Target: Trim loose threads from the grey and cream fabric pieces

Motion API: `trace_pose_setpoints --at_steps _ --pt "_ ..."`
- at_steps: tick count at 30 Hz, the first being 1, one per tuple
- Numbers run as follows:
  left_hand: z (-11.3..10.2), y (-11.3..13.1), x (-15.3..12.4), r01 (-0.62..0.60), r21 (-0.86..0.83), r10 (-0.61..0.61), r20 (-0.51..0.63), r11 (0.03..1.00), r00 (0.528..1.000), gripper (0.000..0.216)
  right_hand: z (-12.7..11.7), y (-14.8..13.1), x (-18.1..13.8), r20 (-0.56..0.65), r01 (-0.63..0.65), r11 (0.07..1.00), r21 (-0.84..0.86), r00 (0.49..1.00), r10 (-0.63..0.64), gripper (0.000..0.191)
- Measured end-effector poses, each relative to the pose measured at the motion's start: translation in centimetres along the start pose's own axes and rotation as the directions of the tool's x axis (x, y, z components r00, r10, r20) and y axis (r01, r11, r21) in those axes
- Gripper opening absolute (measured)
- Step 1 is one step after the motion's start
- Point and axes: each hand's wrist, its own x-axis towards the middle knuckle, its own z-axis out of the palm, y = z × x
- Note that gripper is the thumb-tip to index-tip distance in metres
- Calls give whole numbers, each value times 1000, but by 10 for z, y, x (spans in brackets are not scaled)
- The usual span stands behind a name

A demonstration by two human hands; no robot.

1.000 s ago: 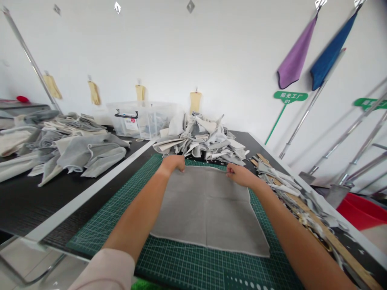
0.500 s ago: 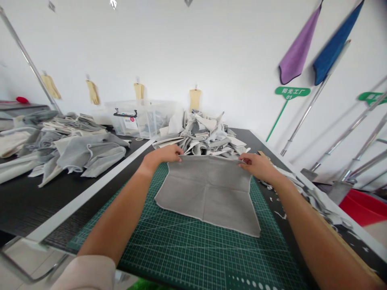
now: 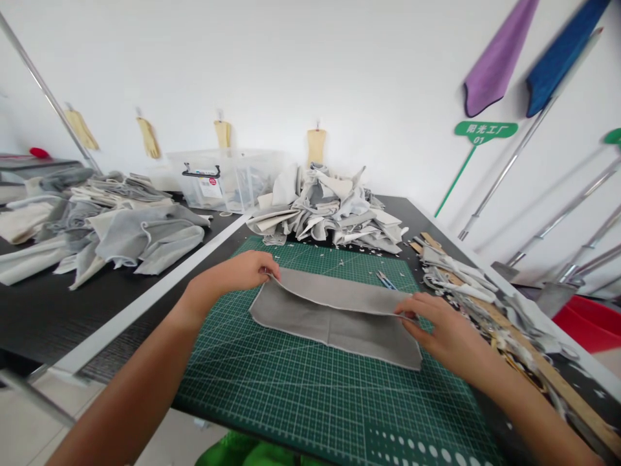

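A grey cloth with pale edges lies on the green cutting mat, its far half lifted and curling over the near half. My left hand pinches the left corner of the raised edge. The right corner is gripped between the thumb and fingers of my right hand. Behind the cloth, near my right hand, blue-handled thread snips rest on the mat among small white scraps.
A heap of grey and white cloths stands at the back of the table, beside a clear plastic box. More cloths are piled on the left. Along the right lie fabric offcuts and a wooden strip.
Both hands have drawn the cloth's far edge toward me, folding it over the near half. The snips and the mat's far part have come into view behind it.
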Motion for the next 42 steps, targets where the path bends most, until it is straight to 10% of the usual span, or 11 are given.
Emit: trace_pose_setpoints --at_steps 16,27,32,42 --pt "9 3 -39 158 -93 -104 424 983 900 29 10 -32 -29 268 -90 978 186 963 38 29" --pt "40 25 -12 132 -129 -91 282 983 955 23 39 27 0 221 -575 794 195 815 536 45" --pt "49 16 -13 113 -118 -78 267 987 960 26 47 28 8 344 -668 631 394 744 573 57" --pt "50 9 -13 114 -165 -63 284 980 957 30 20 20 14 510 -650 409 640 758 407 51"
